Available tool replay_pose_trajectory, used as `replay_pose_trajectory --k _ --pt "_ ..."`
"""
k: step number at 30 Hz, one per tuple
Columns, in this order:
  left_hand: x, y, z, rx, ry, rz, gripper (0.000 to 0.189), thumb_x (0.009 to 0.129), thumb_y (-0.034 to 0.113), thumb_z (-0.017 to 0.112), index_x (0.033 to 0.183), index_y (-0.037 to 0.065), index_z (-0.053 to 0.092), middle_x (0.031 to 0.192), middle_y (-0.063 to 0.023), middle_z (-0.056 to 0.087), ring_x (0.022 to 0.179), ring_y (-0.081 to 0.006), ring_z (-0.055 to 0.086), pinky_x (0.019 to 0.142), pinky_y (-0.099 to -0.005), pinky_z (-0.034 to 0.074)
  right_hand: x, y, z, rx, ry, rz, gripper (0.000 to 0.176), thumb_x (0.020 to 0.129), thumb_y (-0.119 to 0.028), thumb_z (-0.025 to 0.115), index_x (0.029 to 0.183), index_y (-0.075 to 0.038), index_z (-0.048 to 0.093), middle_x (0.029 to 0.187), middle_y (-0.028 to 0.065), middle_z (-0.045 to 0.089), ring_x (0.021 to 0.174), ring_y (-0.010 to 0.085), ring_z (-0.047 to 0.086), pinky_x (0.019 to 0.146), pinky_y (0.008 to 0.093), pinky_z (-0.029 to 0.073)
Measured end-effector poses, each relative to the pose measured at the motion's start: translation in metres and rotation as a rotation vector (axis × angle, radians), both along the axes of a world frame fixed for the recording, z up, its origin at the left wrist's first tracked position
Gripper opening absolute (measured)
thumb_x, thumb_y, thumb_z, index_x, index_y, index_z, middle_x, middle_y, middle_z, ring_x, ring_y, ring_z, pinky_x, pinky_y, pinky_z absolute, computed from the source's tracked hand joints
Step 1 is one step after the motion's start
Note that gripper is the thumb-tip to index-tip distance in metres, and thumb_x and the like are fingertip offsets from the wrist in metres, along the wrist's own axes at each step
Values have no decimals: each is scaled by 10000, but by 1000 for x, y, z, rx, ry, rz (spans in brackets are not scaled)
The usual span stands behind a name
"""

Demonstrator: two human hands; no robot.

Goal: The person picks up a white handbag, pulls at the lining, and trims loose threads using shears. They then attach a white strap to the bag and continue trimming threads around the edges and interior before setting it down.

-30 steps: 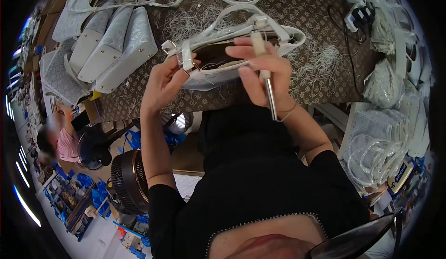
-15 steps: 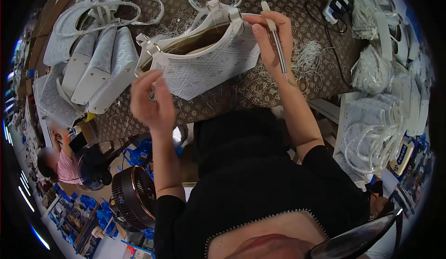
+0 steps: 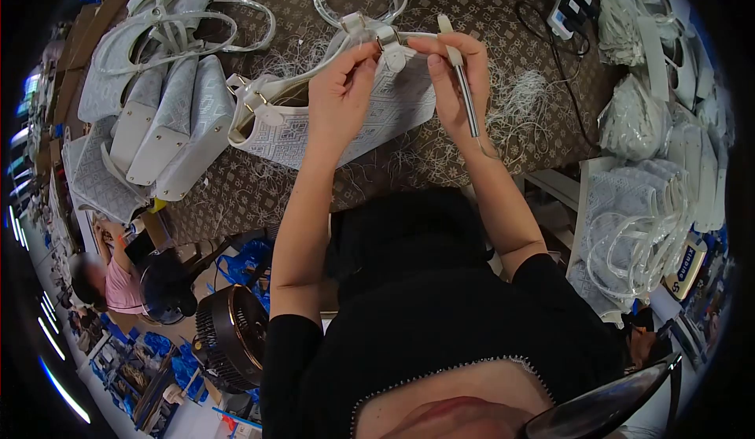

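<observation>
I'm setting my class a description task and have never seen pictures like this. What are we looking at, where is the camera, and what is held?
No machine here: a person works with bare hands. The one camera sits on their head, looking forward and down through a wide lens, so edges curve and their own dark top shows below. The left hand pinches the strap of a white handbag lying on a brown patterned table. The right hand holds a slim tool and touches the same strap. More white bags and loose threads lie around.
</observation>
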State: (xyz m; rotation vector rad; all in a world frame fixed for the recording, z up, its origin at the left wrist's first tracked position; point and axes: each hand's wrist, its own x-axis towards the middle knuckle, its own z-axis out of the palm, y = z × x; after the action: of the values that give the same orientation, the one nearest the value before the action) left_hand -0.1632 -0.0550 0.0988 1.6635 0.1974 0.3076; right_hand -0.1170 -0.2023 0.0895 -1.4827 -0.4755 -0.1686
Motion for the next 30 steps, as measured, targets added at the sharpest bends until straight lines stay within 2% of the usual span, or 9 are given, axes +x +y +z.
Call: replay_pose_trajectory --k 4,10,18,21,23,26,28,30 --pt "-6 -1 3 -118 4 -57 249 838 83 591 1068 -11 583 895 -43 633 794 -72 568 715 -204 454 -3 0 -1 49 13 7 172 899 -31 457 1059 -4 401 974 124 633 920 150 587 830 256 436" --pt "-5 -2 1 -65 51 -62 292 805 96 640 1072 -6 578 891 -32 629 782 -70 563 716 -210 455 -6 -2 -2 40 -6 -7 169 897 -32 464 1055 -6 410 973 118 633 905 138 582 820 251 436" --pt "-6 -4 -4 -68 72 -74 299 801 82 639 1079 -5 571 890 -27 623 788 -69 556 731 -212 449 -10 -5 -8 9 0 -58 178 882 -48 494 1040 -5 426 959 109 639 872 125 585 781 237 444" --pt "-7 -4 -4 -97 74 -101 291 808 77 631 1079 -8 569 896 -26 619 790 -65 547 735 -212 444 -11 -6 -5 18 -13 -79 183 872 -45 509 1038 -17 438 952 94 644 835 102 586 736 218 449" --pt "-11 -4 -3 -117 58 -122 285 814 79 627 1079 -10 568 904 -25 617 793 -63 542 736 -213 442 -13 -10 3 -68 58 -47 197 863 -44 525 1044 -32 449 951 80 648 798 82 586 683 202 451" --pt "-24 -6 2 5 44 -170 269 815 70 622 1071 0 575 904 -40 611 791 -84 552 735 -217 439 -10 -17 10 -90 71 -34 221 844 -31 547 1047 -45 459 951 71 652 781 73 587 647 196 450" --pt "-32 -9 4 191 -6 -177 253 807 50 619 1055 11 584 900 -61 604 778 -119 565 716 -219 442 -9 -28 18 -131 65 12 237 833 -21 556 1049 -47 460 950 68 653 784 85 592 659 204 453" --pt "-35 -13 5 219 -12 -170 248 797 28 615 1043 19 590 885 -78 596 762 -150 571 699 -223 443 -8 -36 18 -174 62 62 254 822 -11 565 1052 -49 462 949 65 654 786 97 598 670 212 457"
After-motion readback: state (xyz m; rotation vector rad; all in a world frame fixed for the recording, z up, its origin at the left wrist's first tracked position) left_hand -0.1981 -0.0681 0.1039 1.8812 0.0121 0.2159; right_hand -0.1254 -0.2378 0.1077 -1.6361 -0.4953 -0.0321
